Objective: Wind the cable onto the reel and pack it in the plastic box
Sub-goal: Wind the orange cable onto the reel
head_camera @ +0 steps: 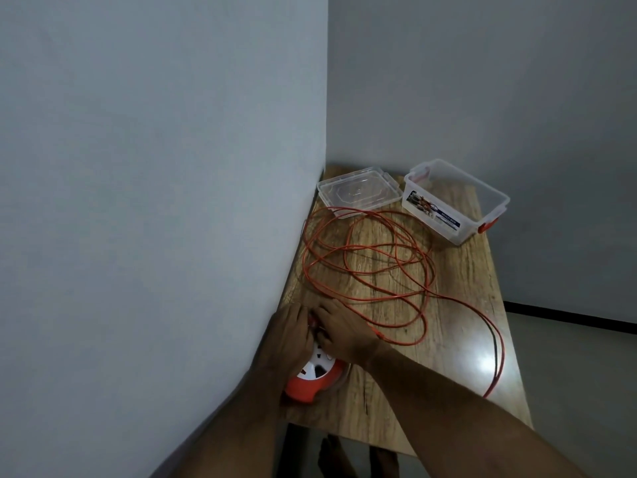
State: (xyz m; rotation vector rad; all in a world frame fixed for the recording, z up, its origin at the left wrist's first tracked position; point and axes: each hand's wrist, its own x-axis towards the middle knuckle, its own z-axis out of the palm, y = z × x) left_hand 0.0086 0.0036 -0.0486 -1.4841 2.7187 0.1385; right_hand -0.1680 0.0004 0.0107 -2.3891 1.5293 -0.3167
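Observation:
An orange and white cable reel (312, 377) lies on the wooden table (458, 288) close to the left wall. My left hand (287, 334) rests on the reel's far side, fingers curled over it. Beside it, my right hand (341, 334) grips the reel's top, where a small orange part shows between the two hands. The orange cable (370, 257) sprawls in loose loops across the middle of the table, and one strand hangs over the right edge. The clear plastic box (455, 201) stands uncovered at the far end, with its clear lid (358, 189) lying flat to its left.
A grey wall runs along the table's left side and another stands behind it. The table's near edge is just below the reel, and bare feet show on the floor beneath. A bright light glare sits on the table's right side.

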